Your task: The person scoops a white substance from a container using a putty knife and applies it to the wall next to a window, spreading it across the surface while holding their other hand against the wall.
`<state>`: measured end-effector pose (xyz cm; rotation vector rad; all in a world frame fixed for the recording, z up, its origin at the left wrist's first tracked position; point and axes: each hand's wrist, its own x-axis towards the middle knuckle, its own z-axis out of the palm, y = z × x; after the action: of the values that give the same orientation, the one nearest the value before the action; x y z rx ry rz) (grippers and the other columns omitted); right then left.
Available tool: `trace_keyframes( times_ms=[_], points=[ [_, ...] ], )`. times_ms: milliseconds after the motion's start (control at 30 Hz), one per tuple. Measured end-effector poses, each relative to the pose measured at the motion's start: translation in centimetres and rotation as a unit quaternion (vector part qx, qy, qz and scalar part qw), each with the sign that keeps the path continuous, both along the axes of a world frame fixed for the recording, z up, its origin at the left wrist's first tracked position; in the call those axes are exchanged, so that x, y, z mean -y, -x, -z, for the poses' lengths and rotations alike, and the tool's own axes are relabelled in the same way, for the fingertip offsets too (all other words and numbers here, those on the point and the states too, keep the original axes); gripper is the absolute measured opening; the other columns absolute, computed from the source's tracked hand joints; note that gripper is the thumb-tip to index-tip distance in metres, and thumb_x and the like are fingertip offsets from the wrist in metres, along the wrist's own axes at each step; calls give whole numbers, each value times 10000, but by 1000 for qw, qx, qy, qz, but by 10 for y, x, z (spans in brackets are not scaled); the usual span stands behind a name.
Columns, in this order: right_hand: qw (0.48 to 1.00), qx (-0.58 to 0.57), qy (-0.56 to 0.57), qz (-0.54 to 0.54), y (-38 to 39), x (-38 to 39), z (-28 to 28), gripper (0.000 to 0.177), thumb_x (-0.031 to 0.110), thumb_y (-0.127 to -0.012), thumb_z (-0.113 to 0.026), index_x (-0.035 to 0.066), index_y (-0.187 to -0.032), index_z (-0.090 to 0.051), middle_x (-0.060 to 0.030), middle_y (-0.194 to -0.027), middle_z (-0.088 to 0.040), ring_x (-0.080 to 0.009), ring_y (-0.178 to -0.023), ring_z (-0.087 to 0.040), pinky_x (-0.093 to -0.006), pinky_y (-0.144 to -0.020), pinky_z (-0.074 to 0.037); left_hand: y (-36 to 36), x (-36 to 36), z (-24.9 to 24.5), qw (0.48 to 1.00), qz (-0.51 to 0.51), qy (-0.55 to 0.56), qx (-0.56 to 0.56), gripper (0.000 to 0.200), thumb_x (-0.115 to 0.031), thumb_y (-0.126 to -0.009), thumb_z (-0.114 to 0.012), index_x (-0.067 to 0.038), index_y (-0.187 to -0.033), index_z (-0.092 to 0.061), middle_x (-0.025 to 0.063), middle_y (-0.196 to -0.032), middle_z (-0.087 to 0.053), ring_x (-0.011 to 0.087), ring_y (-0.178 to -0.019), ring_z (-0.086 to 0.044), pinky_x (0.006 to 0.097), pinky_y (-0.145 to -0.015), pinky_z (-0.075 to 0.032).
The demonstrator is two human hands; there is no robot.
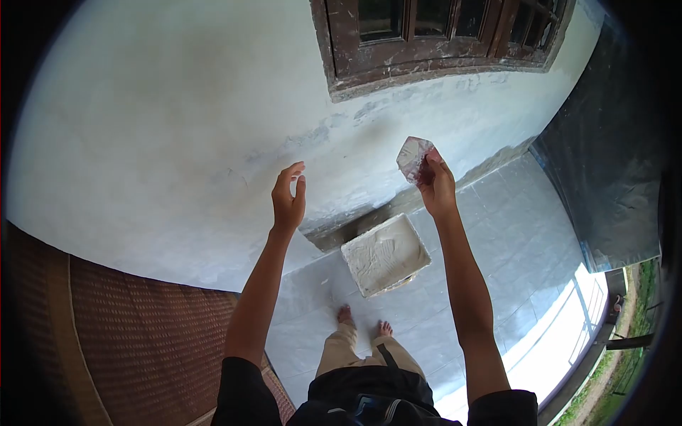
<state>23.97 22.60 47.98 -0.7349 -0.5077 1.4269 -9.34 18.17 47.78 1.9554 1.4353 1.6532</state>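
My right hand grips a flat reddish putty scraper with whitish paste smeared over its face, raised in front of the wall. To its left, my left hand is held up before the white wall, with thumb and curved fingers apart and nothing between them. Below and between both hands, a shallow rectangular tub sits on the tiled floor close to the wall's foot. White paste with ridged marks fills its bottom, and its rim is coated too.
A brown wooden window with paint-specked frame is set in the wall above. Woven matting stands at the left. Dark sheeting hangs at the right, near a sunlit floor edge. My bare feet are just below the tub.
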Motion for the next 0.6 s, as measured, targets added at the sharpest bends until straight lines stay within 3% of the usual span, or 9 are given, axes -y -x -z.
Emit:
trace_keyframes(
  times_ms=[200,333,467,600],
  points=[
    [986,59,155,-3,-34,58,113,306,75,-977,-591,44,-1273,-520,-100,-1178,-610,-227,-1081,-624,-394,-897,-540,-43,70,152,983,-25,168,68,256,-90,-987,-532,-13,-1217,-611,140,-1153,-674,247,-1067,-646,376,-934,-494],
    [971,131,198,-31,-48,94,194,306,72,-975,-587,25,-1269,-519,-77,-1096,-640,-196,-997,-644,-355,-840,-555,-66,123,244,956,-35,276,97,271,-110,-1014,-516,-18,-1255,-599,127,-1213,-650,208,-1133,-619,335,-978,-470],
    [942,246,220,-65,-54,119,284,328,43,-963,-600,-15,-1277,-526,-96,-1133,-641,-158,-1016,-633,-303,-829,-531,-79,162,323,924,-41,356,134,306,-114,-1020,-509,-33,-1311,-557,128,-1263,-618,222,-1157,-604,360,-1005,-462],
    [912,339,224,-56,-48,132,359,313,48,-959,-612,-7,-1258,-539,-69,-1104,-656,-152,-952,-639,-307,-801,-532,-90,189,392,895,-51,404,179,329,-114,-1021,-507,-40,-1341,-531,137,-1301,-589,239,-1194,-579,375,-1018,-456]
  ],
)
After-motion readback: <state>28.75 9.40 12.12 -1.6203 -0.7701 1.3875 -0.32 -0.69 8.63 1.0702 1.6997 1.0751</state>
